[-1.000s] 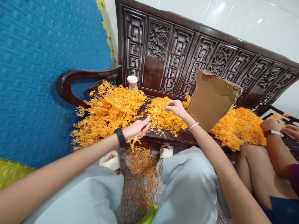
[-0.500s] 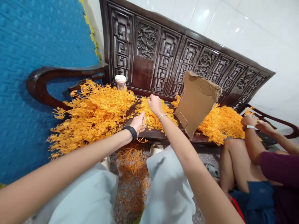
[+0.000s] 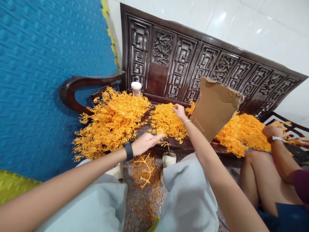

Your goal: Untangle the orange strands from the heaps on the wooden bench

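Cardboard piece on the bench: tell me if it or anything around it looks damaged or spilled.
The cardboard piece has a ragged, torn top edge. Orange sprigs lie scattered on the floor below the bench, by the left hand.

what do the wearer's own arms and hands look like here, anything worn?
Both forearms are bare, no sleeves or gloves. The left hand has a black band on its wrist, like a fitness tracker or watch. The right hand has a thin silver bracelet on its wrist. No rings or markings that I can make out.
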Demonstrator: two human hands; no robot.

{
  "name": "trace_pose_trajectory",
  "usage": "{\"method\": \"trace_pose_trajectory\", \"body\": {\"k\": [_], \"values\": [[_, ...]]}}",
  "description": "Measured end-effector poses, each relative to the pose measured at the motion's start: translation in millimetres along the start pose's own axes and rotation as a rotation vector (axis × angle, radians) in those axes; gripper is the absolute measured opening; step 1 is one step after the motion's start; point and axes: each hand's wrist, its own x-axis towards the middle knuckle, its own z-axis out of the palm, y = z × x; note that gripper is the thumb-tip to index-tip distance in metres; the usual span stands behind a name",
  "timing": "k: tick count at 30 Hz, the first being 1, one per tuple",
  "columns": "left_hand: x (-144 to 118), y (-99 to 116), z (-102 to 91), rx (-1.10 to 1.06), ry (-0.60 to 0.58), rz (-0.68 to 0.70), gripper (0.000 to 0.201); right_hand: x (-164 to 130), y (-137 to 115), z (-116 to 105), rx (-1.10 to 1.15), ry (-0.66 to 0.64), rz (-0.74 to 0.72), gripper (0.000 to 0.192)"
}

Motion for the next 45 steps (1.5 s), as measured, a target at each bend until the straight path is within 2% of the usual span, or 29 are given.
{"method": "trace_pose_trajectory", "body": {"k": [3, 5, 8, 11, 13, 15, 17, 20, 26, 29, 32, 38, 41, 45], "values": [[1, -6, -5.2, 0.123, 0.006, 0.032, 0.055, -7, -8, 9, 0.078, -0.064, -0.052, 0.037], [2, -9, -9.0, 0.193, 0.009, 0.044, 0.055, -18, -15, 13, 0.178, -0.126, -0.019, 0.041], [3, -14, -15.9, 0.278, -0.001, 0.048, 0.055, -40, -31, 12, 0.428, -0.331, 0.005, 0.038], [2, -18, -23.4, 0.362, -0.005, 0.053, 0.056, -63, -50, 3, 0.611, -0.57, -0.059, 0.06], [0, -21, -28.1, 0.428, 0.01, 0.038, 0.057, -75, -61, -4, 0.605, -0.672, -0.055, 0.07], [-1, -23, -32.0, 0.473, 0.025, 0.017, 0.056, -85, -70, -10, 0.515, -0.713, -0.03, 0.07], [-2, -26, -34.5, 0.478, 0.028, 0.003, 0.055, -93, -75, -14, 0.394, -0.739, -0.066, 0.062], [-2, -29, -34.9, 0.452, 0.006, -0.002, 0.053, -100, -77, -16, 0.272, -0.787, -0.203, 0.048], [1, -33, -29.1, 0.4, -0.011, -0.016, 0.051, -102, -73, -7, 0.272, -0.795, -0.306, 0.027], [3, -33, -27.3, 0.399, -0.02, -0.02, 0.052, -99, -72, -3, 0.181, -0.768, -0.311, 0.012], [5, -34, -27.0, 0.449, -0.042, -0.031, 0.054, -97, -71, -3, 0.111, -0.731, -0.315, 0.007], [6, -37, -27.1, 0.499, -0.074, -0.048, 0.054, -97, -69, -2, 0.199, -0.933, -0.31, 0.01], [6, -40, -27.6, 0.482, -0.065, -0.06, 0.053, -93, -65, 2, 0.14, -0.837, -0.29, 0.003], [7, -40, -29.7, 0.468, -0.013, -0.103, 0.051, -78, -52, 3, 0.062, -0.557, -0.31, 0.003]]}}
